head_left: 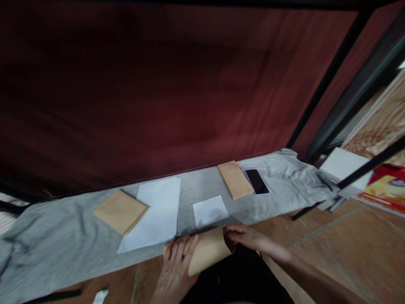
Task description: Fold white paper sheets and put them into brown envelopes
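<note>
A brown paper envelope (207, 250) is held low in front of me, above my dark-clothed lap. My left hand (177, 261) grips its left end, with the fingers laid over the paper. At the other end, the mouth bulges apart and shows a dark red inside. My right hand (242, 235) is at this mouth, its fingertips partly hidden by the edge. Just beyond the envelope lies a small white sheet (210, 211) on the grey cloth (190, 185).
Larger white sheets (161, 211) lie at left, partly under a stack of brown envelopes (120, 211). Another brown stack (236, 179) touches or nearly touches a phone (257, 182). A dark red panel (158, 93) rises behind. Boxes (386, 185) stand on the tiled floor at right.
</note>
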### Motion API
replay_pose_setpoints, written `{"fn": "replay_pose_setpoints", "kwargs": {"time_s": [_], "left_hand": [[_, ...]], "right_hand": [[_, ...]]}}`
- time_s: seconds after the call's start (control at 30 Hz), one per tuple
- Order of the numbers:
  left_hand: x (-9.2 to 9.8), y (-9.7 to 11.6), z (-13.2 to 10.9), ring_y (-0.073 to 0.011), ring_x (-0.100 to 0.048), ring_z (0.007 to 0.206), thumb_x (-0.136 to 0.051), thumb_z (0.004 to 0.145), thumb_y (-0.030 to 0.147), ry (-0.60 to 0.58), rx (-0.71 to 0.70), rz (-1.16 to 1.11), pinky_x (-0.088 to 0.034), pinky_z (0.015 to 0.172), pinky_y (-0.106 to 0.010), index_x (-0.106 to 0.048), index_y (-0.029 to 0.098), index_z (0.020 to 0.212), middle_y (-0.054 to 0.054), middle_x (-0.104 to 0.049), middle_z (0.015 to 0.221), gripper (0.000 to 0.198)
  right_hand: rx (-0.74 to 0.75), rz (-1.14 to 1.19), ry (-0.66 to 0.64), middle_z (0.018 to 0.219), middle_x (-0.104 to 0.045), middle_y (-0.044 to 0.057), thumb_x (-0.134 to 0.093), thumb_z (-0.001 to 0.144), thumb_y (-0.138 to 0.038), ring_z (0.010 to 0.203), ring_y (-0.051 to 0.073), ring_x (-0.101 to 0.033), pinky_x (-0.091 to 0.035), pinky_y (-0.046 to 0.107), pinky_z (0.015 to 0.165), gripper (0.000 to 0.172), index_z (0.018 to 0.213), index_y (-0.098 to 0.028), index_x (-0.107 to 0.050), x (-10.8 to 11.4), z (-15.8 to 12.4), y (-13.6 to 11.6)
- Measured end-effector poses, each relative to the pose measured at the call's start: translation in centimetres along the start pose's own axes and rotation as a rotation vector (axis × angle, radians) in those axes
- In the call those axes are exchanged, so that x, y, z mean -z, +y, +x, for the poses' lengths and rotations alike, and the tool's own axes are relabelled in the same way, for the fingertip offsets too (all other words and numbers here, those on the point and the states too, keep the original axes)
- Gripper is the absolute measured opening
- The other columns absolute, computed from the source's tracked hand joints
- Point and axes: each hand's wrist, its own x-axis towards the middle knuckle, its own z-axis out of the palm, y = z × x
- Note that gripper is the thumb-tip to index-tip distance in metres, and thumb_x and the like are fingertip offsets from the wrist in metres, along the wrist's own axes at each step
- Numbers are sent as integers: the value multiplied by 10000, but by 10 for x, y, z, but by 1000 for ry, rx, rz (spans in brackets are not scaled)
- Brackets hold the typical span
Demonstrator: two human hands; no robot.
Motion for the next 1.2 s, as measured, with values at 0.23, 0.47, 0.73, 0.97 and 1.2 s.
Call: {"fn": "replay_pose_setpoints", "kwargs": {"time_s": [0.23,0.47,0.73,0.97,1.2], "left_hand": [[-4,-19,-13,-331,-532,1216,-629,784,247,100,195,76,-339,1102,-526,-153,226,1581,-131,-578,1294,928],[-12,-22,-24,-343,-515,1237,-637,782,253,95,322,94,-312,1108,-553,-80,235,1592,-145,-541,1341,983],[-14,-22,-29,-343,-529,1218,-639,792,268,56,387,117,-304,1107,-558,-22,251,1588,-144,-523,1343,1007],[-15,-22,-27,-346,-504,1237,-654,775,247,35,402,110,-316,1098,-552,-21,239,1586,-151,-502,1357,1030],[-12,-21,-25,-341,-479,1266,-664,774,239,10,417,90,-307,1106,-543,-10,233,1589,-155,-480,1387,1045]], "right_hand": [[-93,-568,487,1191,-662,130,-568,930,-302,1085,238,-648,-487,341,965,321,1226,-180,-584,6,58,-7],[-251,-707,545,1254,-597,229,-675,840,-291,1142,342,-606,-494,397,922,464,1247,-102,-561,-21,91,-12],[-267,-596,564,1143,-660,190,-725,805,-255,1134,312,-612,-453,336,952,349,1108,-134,-602,-11,96,-8],[-150,-336,576,927,-687,65,-581,877,-216,912,221,-666,-505,287,780,34,898,-200,-603,3,89,5],[-2,3,602,870,-642,25,-429,915,-456,774,193,-636,-557,268,563,254,975,-235,-538,18,74,5]]}}
